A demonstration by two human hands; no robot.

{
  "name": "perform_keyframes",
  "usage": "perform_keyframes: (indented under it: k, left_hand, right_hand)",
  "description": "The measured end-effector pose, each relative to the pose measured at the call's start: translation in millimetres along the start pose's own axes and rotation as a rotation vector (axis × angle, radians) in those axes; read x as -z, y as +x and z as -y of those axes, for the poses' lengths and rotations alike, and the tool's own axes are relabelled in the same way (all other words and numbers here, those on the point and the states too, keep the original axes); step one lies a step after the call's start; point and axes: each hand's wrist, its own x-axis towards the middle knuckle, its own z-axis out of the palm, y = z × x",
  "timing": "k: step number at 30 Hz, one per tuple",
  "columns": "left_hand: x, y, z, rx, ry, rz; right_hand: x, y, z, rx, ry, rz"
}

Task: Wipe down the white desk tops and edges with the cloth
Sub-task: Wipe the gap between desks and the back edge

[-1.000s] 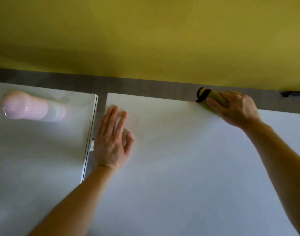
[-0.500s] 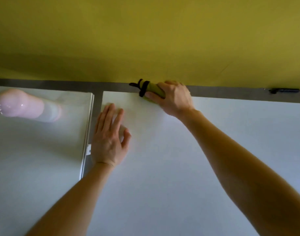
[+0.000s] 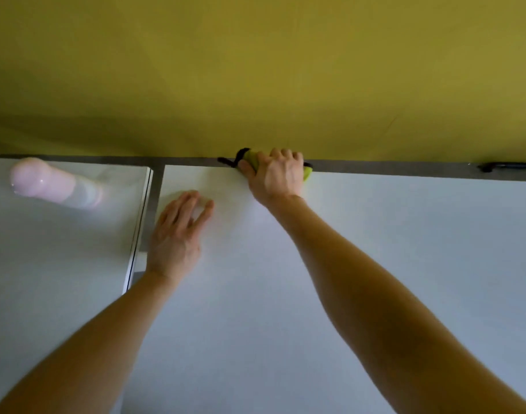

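Gripping the cloth [image 3: 251, 158], likely soft and light, bunched in curled fingers, right hand [image 3: 278, 174] works the desk [image 3: 375, 264] edge at upper centre; left hand [image 3: 178, 231] rests flat, holding nothing.

Two bare arms over the white desk [image 3: 375, 264], uncovered from the desk's near edge right up to the fingertips. The left hand [image 3: 175, 234], on the desk's left side: a smooth back, a crease at the wrist, fingertips smeared by blur. The right hand [image 3: 275, 176], at the desk's far edge: knuckles and tendons ridged across its back. The left forearm [image 3: 106, 330] is long and slim, and the right forearm [image 3: 360, 279] looks broader nearest the camera.
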Motion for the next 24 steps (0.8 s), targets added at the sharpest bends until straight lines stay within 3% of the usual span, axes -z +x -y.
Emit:
perform_keyframes:
  k: [3, 6, 11, 14, 18, 21, 24]
  left_hand:
    - [12, 7, -37, 0.226, 0.017, 0.063]
    - [18, 28, -106, 0.389, 0.021, 0.015]
    - [8, 87, -269, 0.218, -0.153, 0.02]
    - [-2, 104, -341, 0.166, -0.217, 0.03]
    - [-12, 100, -357, 0.215, -0.211, 0.001]
    - [-10, 103, -355, 0.22, -0.185, 0.029]
    - [-11, 102, -358, 0.248, -0.156, 0.049]
  right_hand:
    - [5, 7, -11, 0.182, 0.077, 0.087]
    - [17, -3, -126, 0.248, 0.208, 0.015]
    - [68, -46, -391, 0.159, 0.146, -0.074]
    - [101, -59, -485, -0.03, 0.048, -0.026]
    - [93, -44, -476, -0.038, -0.069, 0.064]
    - [86, -10, -400, 0.026, -0.14, 0.294]
    - [71, 18, -290, 0.217, 0.002, 0.404]
